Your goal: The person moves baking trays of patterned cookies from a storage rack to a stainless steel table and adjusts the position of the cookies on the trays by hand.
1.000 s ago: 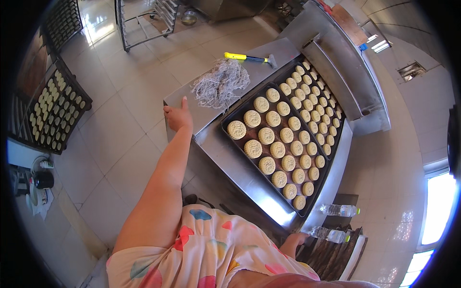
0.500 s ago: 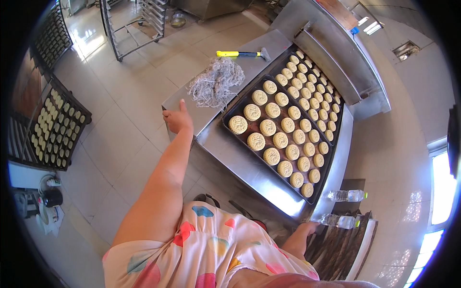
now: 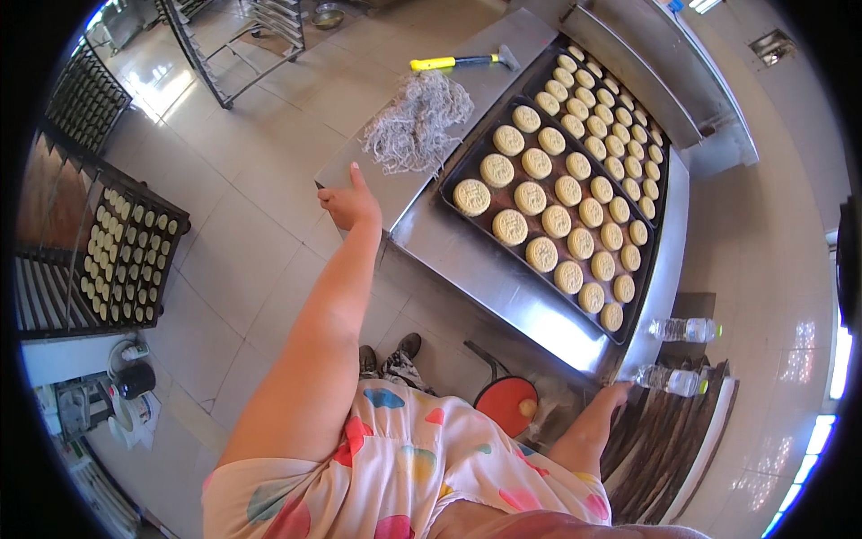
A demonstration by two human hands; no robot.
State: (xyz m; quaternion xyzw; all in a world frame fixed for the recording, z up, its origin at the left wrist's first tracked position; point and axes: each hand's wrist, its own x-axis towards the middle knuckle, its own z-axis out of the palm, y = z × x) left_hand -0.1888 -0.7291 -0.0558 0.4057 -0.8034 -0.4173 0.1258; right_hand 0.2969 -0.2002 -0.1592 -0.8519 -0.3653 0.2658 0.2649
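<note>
My left hand (image 3: 353,202) rests against the near left edge of a metal table (image 3: 422,229), thumb apart from the fingers, holding nothing. My right hand (image 3: 618,393) is at the table's near right corner, beside two clear plastic bottles; its fingers are mostly hidden. On the table lies a dark near baking tray (image 3: 530,242) with rows of round, pale, stamped pastries (image 3: 557,221). A far baking tray (image 3: 660,216) of the same pastries adjoins it. Left of the trays sits a tangled heap of grey steel wool or string (image 3: 417,123), with a yellow-and-black scraper (image 3: 462,62) behind it.
Rack shelves with pastry trays (image 3: 130,256) stand at the left, and a tall wheeled rack (image 3: 235,54) at the back. A red round pan-like thing (image 3: 507,404) is below the table's front edge. Bottles (image 3: 685,330) stick out at the right, above dark wooden slats (image 3: 660,440).
My view has shifted, so the table and trays appear further right and higher. The red round thing and shoes below now show more. Both hands keep their places at the table.
</note>
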